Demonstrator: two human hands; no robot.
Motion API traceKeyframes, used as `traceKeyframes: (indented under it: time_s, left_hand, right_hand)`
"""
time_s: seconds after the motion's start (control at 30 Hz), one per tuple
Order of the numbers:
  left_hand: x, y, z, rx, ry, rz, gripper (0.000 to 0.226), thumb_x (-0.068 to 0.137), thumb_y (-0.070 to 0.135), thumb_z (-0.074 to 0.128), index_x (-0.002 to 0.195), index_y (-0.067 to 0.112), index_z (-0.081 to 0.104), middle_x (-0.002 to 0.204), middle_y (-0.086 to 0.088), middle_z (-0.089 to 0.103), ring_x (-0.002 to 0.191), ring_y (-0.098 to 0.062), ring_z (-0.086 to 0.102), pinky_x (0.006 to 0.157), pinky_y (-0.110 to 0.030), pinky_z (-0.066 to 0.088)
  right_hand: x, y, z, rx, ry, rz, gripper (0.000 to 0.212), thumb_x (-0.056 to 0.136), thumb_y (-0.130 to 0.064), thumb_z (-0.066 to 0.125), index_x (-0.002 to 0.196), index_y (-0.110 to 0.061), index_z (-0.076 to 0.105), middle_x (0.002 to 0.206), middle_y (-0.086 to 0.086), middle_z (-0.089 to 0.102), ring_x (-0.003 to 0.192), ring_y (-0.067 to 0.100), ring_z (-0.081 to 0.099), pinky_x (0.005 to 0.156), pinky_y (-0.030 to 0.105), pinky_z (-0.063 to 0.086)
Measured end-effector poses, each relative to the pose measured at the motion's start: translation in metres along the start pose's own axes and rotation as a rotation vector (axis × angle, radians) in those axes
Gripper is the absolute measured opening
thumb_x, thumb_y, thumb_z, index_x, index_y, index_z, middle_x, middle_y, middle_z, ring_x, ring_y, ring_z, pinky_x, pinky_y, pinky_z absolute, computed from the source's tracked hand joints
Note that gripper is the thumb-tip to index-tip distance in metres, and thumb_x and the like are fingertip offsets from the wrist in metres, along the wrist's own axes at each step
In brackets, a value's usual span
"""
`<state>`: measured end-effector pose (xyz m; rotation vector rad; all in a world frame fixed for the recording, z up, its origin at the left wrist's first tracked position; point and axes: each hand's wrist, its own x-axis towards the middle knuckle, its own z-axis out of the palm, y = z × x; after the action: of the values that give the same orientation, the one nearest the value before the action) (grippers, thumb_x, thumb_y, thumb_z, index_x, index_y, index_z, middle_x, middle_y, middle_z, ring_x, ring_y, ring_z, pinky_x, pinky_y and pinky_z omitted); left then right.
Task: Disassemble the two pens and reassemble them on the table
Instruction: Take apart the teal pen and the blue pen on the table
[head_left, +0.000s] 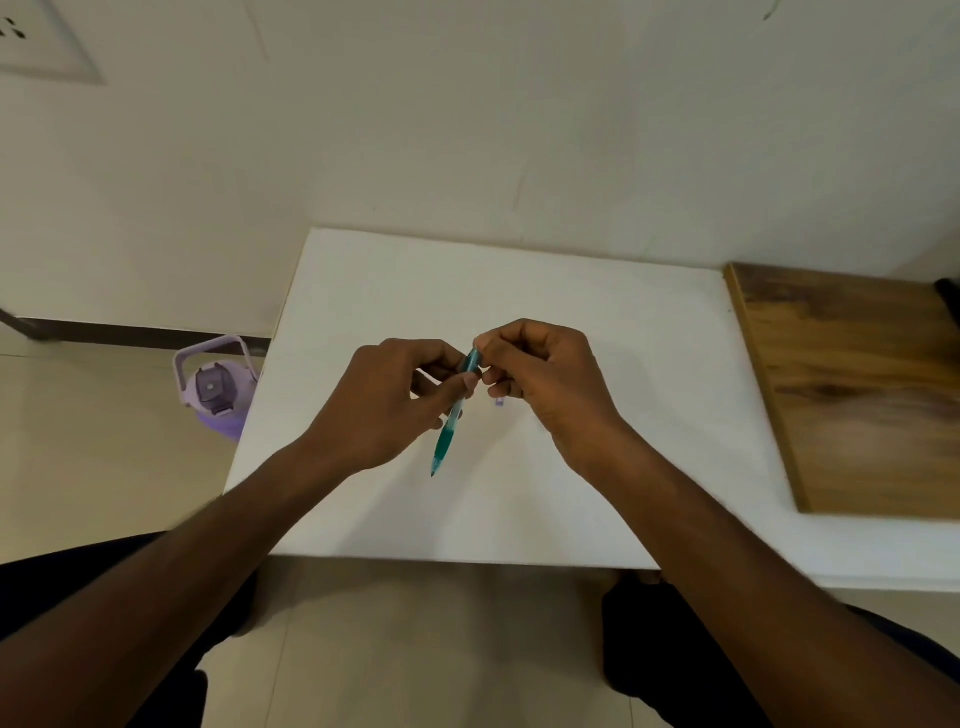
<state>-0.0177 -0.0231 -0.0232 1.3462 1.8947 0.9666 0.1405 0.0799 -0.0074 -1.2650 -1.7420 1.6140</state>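
A teal pen (448, 434) hangs tilted above the white table (597, 322), its dark tip pointing down toward me. My left hand (387, 405) pinches the pen's barrel near the middle. My right hand (545, 376) pinches the pen's upper end between thumb and fingers. A small purple piece (499, 401) shows just under my right hand's fingers; I cannot tell whether it lies on the table or is held. A second pen is hidden or out of sight.
A wooden board (857, 395) lies on the table's right side. A purple water bottle (215, 387) stands on the floor left of the table. The wall runs close behind the table. My knees are under the table's near edge.
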Motion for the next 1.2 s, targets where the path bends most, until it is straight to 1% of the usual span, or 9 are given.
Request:
traceKeyframes:
  time_s: [0.17,0.37,0.53,0.6,0.7,0.8,0.93,1.07,1.2]
  left_hand:
    - [0.001,-0.003,0.001,-0.038,0.002,-0.033,0.016,0.098,0.033,0.072,0.107,0.020,0.076,0.091,0.009,0.078,0.081,-0.013,0.079,0.070,-0.021,0.065]
    - [0.002,0.000,-0.006,-0.002,0.066,0.002,0.008,0.098,0.038,0.071,0.100,0.030,0.073,0.088,0.018,0.076,0.077,-0.001,0.076,0.068,-0.011,0.060]
    - [-0.001,-0.010,-0.006,0.090,0.006,-0.061,0.014,0.094,0.040,0.077,0.100,0.027,0.077,0.088,0.018,0.074,0.073,-0.004,0.074,0.064,-0.012,0.060]
    - [-0.004,-0.017,-0.002,0.057,0.013,-0.112,0.016,0.093,0.038,0.079,0.101,0.024,0.078,0.089,0.015,0.075,0.070,-0.006,0.074,0.065,-0.017,0.062]
    - [-0.004,-0.022,0.000,-0.010,0.074,-0.157,0.015,0.092,0.033,0.081,0.099,0.021,0.079,0.089,0.009,0.076,0.065,-0.010,0.075,0.059,-0.021,0.063]
    - [-0.002,-0.025,-0.003,-0.002,0.101,-0.192,0.017,0.090,0.035,0.082,0.098,0.021,0.080,0.087,0.008,0.076,0.064,-0.015,0.076,0.061,-0.027,0.066]
    - [0.000,-0.022,-0.002,0.011,0.090,-0.185,0.018,0.089,0.037,0.083,0.099,0.023,0.079,0.086,0.009,0.075,0.062,-0.015,0.076,0.060,-0.023,0.064]
    - [0.000,-0.023,-0.002,-0.001,0.083,-0.198,0.021,0.088,0.036,0.084,0.101,0.021,0.080,0.085,0.008,0.076,0.064,-0.015,0.077,0.060,-0.024,0.065]
    - [0.001,-0.022,0.000,-0.016,0.044,-0.188,0.018,0.089,0.037,0.082,0.101,0.024,0.078,0.086,0.011,0.076,0.064,-0.009,0.076,0.057,-0.016,0.061]
  right_hand:
    - [0.001,-0.002,0.007,-0.026,0.050,-0.041,0.010,0.094,-0.024,0.073,0.090,-0.017,0.079,0.077,-0.004,0.078,0.073,0.012,0.075,0.075,0.033,0.065]
    - [0.003,-0.002,0.015,0.007,0.144,-0.081,0.010,0.095,-0.028,0.074,0.093,-0.019,0.079,0.076,-0.006,0.077,0.071,0.009,0.074,0.068,0.022,0.062]
    - [0.008,-0.008,0.007,0.233,0.220,-0.006,0.011,0.095,-0.020,0.071,0.088,-0.015,0.078,0.078,-0.002,0.077,0.069,0.011,0.071,0.066,0.032,0.060]
    - [0.016,-0.007,-0.009,0.007,0.193,-0.050,0.011,0.093,-0.025,0.073,0.085,-0.020,0.079,0.075,-0.006,0.077,0.067,0.007,0.072,0.066,0.026,0.061]
    - [0.017,0.010,-0.014,-0.592,0.005,-0.084,0.015,0.086,-0.040,0.082,0.079,-0.027,0.080,0.064,-0.017,0.072,0.062,-0.002,0.068,0.059,0.011,0.049]
    - [0.011,0.032,0.002,-0.898,-0.053,0.000,0.027,0.082,-0.059,0.081,0.080,-0.032,0.077,0.070,-0.019,0.067,0.069,0.003,0.064,0.058,0.022,0.047]
    - [0.011,0.043,0.012,-1.048,-0.015,0.004,0.037,0.080,-0.069,0.077,0.080,-0.032,0.072,0.072,-0.016,0.064,0.070,0.009,0.061,0.057,0.023,0.044]
    - [0.009,0.035,0.008,-0.945,-0.040,-0.042,0.034,0.084,-0.064,0.076,0.085,-0.030,0.074,0.077,-0.015,0.069,0.070,0.006,0.063,0.065,0.025,0.053]
    - [0.009,0.010,0.001,-0.364,-0.027,-0.044,0.021,0.096,-0.042,0.072,0.096,-0.022,0.081,0.085,-0.010,0.079,0.065,0.009,0.073,0.059,0.021,0.053]
